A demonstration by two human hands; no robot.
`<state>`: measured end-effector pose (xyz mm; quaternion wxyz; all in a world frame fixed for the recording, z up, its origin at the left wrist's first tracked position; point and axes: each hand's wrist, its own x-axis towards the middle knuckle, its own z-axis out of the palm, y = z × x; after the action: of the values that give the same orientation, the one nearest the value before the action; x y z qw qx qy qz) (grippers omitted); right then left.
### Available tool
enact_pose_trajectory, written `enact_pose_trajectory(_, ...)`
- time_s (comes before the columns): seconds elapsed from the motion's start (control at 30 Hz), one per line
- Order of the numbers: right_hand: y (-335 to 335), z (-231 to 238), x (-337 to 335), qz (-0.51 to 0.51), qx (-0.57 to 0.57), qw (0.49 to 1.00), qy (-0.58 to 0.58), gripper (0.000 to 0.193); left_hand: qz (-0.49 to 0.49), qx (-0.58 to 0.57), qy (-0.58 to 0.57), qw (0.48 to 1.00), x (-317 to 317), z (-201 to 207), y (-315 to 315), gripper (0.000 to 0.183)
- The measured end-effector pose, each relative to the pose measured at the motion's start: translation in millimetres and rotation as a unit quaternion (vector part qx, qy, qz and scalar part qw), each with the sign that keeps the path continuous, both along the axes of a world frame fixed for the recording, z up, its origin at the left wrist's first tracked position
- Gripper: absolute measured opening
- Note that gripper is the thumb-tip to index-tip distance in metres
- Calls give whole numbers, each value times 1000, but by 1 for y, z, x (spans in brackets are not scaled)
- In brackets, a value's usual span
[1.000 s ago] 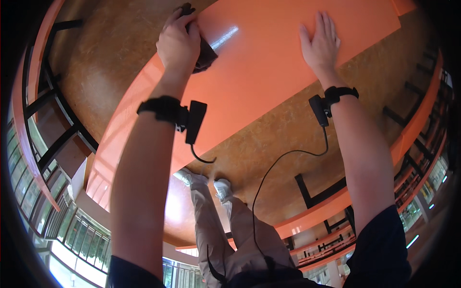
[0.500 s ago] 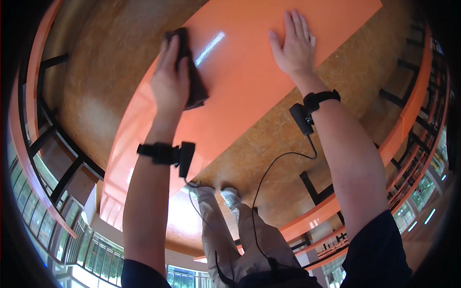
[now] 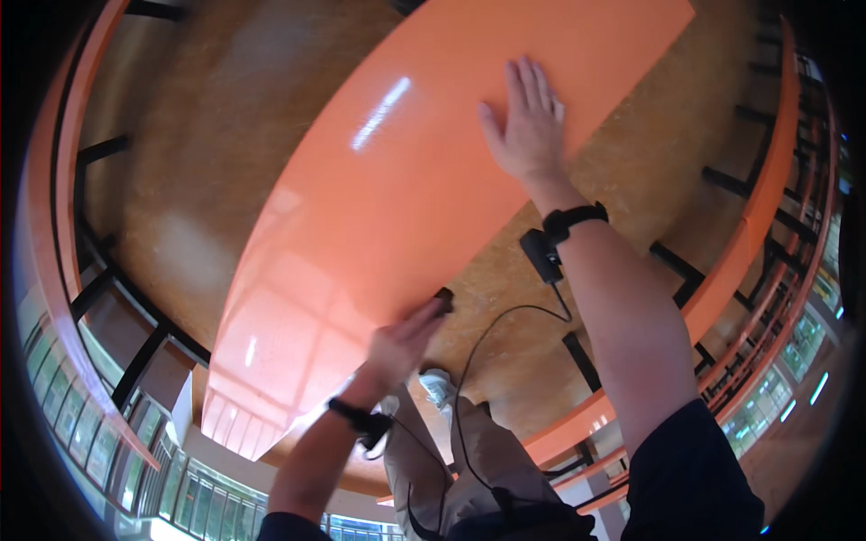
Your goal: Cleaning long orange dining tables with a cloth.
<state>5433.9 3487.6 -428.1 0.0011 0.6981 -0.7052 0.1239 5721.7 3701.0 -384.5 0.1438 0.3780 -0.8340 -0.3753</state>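
In the head view, the left hand (image 3: 399,347) is slightly blurred at the near edge of the orange counter (image 3: 406,198), its fingers stretched out together, pointing up and to the right. A small part of a dark cloth (image 3: 443,299) shows just beyond those fingertips, beside the counter's edge; the rest is hidden, and I cannot tell whether the hand grips it or merely presses on it. The right hand (image 3: 528,135) lies farther from the body and to the right of the left hand, well apart from the cloth. It is open and holds nothing, palm down on the counter, fingers close together and thumb spread to the left. Left of this hand, a bright streak of light (image 3: 381,113) shines on the glossy top. Behind it, a black strap (image 3: 577,221) circles the wrist, with a black box (image 3: 541,255) beside it and a thin cable (image 3: 469,347) curving down toward the person's lap. Another dark strap (image 3: 359,419) sits behind the left hand. Below and right of the left hand are a pale shoe (image 3: 437,386) and beige trousers (image 3: 492,451), above a mottled brown floor (image 3: 207,180).
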Motion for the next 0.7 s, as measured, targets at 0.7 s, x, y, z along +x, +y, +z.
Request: enact_pose_trajectory(0.7, 5, 0, 1, 0, -6, 998, -64, 68, 292, -160, -50, 941, -17, -13, -177, 27)
